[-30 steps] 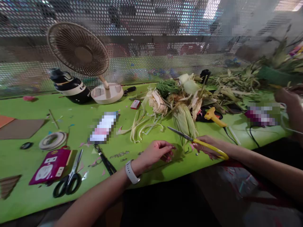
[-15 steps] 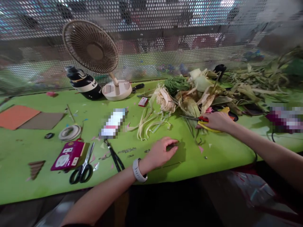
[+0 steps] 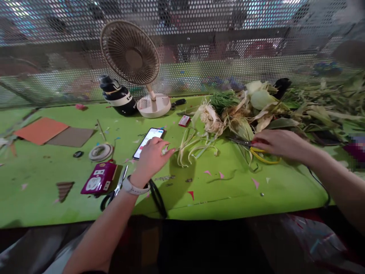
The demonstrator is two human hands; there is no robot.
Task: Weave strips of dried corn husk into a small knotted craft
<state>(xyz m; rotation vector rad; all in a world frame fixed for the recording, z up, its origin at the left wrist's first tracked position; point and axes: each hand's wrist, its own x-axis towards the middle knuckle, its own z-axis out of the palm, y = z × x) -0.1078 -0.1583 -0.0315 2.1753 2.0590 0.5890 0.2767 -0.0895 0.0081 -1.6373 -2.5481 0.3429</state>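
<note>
My left hand (image 3: 154, 158), with a white watch band at the wrist, hovers over the right edge of the phone (image 3: 152, 134). Its thumb and curled fingers stand apart, close to the ends of pale corn husk strips (image 3: 196, 146). Whether any small scrap lies between the fingertips is hard to see. At the right, my right hand (image 3: 272, 141) is closed over the red and yellow handles of a pair of pliers (image 3: 242, 142). Their dark jaws point left, beside a husk flower (image 3: 211, 120). The palm hides part of the handles.
Behind the husk flower lie green cord (image 3: 225, 99) and a heap of husks (image 3: 316, 110). A fan (image 3: 154, 106) and a black bottle (image 3: 121, 99) stand at the back. Scissors (image 3: 119, 182), a tape roll (image 3: 100, 151) and a purple packet (image 3: 99, 177) lie left.
My left hand has moved left and away from me, from the front of the table to the phone. My right hand stays on the pliers. The whole view has shifted.
</note>
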